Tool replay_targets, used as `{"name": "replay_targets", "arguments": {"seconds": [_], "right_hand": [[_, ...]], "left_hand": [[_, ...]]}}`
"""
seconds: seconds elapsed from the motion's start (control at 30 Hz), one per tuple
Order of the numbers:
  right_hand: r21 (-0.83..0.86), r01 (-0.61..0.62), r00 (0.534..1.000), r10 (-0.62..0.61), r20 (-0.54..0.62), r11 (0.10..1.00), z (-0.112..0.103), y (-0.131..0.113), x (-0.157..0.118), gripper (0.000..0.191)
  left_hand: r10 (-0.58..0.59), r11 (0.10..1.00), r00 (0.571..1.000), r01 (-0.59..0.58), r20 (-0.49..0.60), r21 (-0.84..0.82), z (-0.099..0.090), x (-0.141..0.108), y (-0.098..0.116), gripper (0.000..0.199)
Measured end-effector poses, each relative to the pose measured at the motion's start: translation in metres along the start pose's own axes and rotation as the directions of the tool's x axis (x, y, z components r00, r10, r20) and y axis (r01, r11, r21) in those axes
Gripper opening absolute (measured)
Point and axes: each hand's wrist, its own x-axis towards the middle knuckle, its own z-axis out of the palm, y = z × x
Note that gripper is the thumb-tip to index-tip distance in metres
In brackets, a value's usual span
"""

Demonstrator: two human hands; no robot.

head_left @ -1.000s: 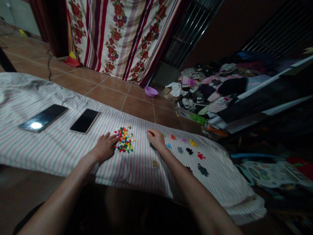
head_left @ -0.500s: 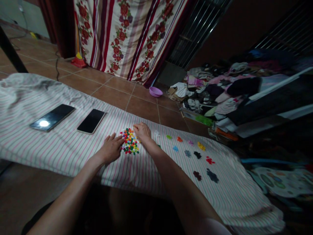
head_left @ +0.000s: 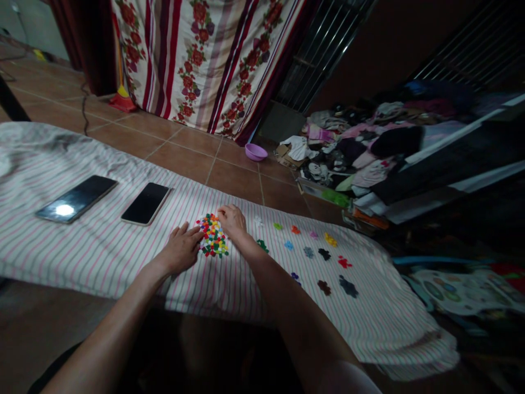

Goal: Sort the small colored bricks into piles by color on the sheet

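Observation:
A mixed pile of small coloured pieces, like beads or tiny bricks (head_left: 213, 238), lies on the striped cloth (head_left: 135, 254). My left hand (head_left: 183, 250) rests flat at the pile's left edge, its fingers stretched out and touching the pieces. At the upper right edge of the pile, my right hand (head_left: 232, 220) has its fingers bent and drawn together. Whatever is between those fingertips is too small to make out. Right of that hand are small single-colour groups, among them white (head_left: 258, 221), dark green (head_left: 262, 245), orange (head_left: 295, 230), yellow (head_left: 330, 239) and red (head_left: 344, 262).
Two dark-screened devices, a larger one (head_left: 77, 198) and a phone (head_left: 145, 204), lie to the left on the cloth. Beyond the table are a purple basin (head_left: 256, 152) on the tiled floor, a floral curtain (head_left: 192, 65) and a heap of clothes (head_left: 361, 137).
The whole view has shifted slightly. My right hand has moved a little left towards the pile, and its forearm now uncovers more of the dark green and purple groups. My left hand stays put.

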Motion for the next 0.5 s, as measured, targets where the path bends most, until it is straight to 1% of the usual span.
{"name": "replay_targets", "arguments": {"seconds": [0.17, 0.33, 0.4, 0.5], "right_hand": [[0.072, 0.031, 0.999, -0.029, -0.022, 0.997, -0.001, 0.003, -0.011, 0.023], [0.139, 0.062, 0.997, -0.056, -0.044, 0.988, -0.006, 0.011, -0.023, 0.023], [0.166, 0.044, 0.998, -0.036, -0.048, 0.985, -0.009, 0.018, -0.027, 0.024], [0.191, -0.017, 0.999, 0.027, -0.046, 0.981, -0.014, 0.03, -0.034, 0.025]], "left_hand": [[0.008, 1.0, 1.0, -0.008, -0.004, 0.008, 0.001, 0.001, -0.001, 0.051], [0.0, 1.0, 1.0, 0.0, 0.003, 0.01, 0.001, 0.001, -0.001, 0.051], [-0.003, 1.0, 1.0, 0.003, 0.007, 0.01, 0.0, 0.001, -0.002, 0.051], [-0.008, 1.0, 1.0, 0.008, 0.007, 0.01, 0.0, 0.001, -0.002, 0.052]]}}
